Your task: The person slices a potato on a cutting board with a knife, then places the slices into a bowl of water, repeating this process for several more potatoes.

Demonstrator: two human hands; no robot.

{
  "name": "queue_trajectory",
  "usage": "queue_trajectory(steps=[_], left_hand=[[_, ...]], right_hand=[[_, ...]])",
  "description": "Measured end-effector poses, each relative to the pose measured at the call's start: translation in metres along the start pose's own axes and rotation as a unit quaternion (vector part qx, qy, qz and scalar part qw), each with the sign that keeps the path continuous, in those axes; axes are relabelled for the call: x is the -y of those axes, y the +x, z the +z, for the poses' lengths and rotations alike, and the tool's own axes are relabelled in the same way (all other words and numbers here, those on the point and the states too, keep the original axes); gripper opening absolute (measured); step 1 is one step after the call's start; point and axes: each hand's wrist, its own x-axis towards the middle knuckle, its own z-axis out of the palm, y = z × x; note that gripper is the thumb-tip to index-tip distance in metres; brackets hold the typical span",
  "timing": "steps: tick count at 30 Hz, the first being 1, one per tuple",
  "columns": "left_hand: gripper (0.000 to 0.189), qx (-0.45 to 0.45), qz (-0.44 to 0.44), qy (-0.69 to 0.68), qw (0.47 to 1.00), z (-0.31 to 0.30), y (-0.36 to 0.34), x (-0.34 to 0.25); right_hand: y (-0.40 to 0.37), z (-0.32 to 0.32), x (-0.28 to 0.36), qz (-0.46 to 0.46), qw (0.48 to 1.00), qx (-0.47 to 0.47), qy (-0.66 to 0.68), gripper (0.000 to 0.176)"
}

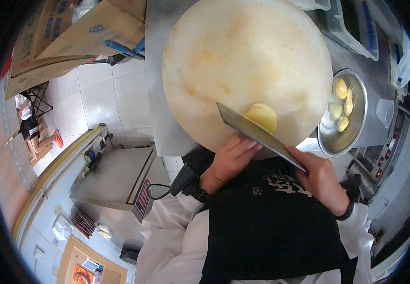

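Observation:
My right hand [321, 177] grips a cleaver [257, 135], its broad blade slanting across the near edge of the round cutting board [242, 57]. Against the far face of the blade lie pale yellow potato slices [263, 116], overlapping each other. On the near side of the blade, my left hand [234, 158] is closed with curled fingers, holding the potato. Its fingertips and the near part of the potato are hidden by the blade and hand.
A metal bowl [360, 111] with several peeled potatoes stands right of the board, beside a small clear cup [384, 112]. Clear plastic tubs [349, 28] sit at the upper right. Cardboard boxes [96, 33] are at the upper left; a person [32, 125] sits farther off.

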Motion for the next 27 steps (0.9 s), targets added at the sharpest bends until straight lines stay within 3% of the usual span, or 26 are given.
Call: queue_trajectory(steps=[7, 13, 22, 25, 27], left_hand=[[0.03, -0.034, 0.022, 0.004, 0.999, 0.001, 0.007, 0.0], [0.024, 0.005, 0.027, -0.01, 1.0, 0.003, -0.013, 0.008], [0.024, -0.023, 0.023, -0.001, 0.999, -0.005, 0.009, -0.001], [0.022, -0.003, 0.027, -0.013, 1.0, -0.002, -0.008, 0.005], [0.022, 0.001, 0.024, -0.023, 0.999, 0.0, -0.013, 0.007]], right_hand=[[0.008, 0.008, -0.008, -0.026, 0.999, -0.031, 0.023, 0.063], [-0.007, -0.013, 0.013, 0.029, 0.999, 0.043, 0.001, 0.063], [0.012, 0.013, -0.005, -0.017, 0.999, -0.031, 0.022, 0.06], [-0.001, -0.002, 0.008, -0.024, 0.999, -0.019, 0.028, 0.06], [-0.006, -0.011, 0.019, 0.023, 0.999, 0.034, -0.003, 0.061]])
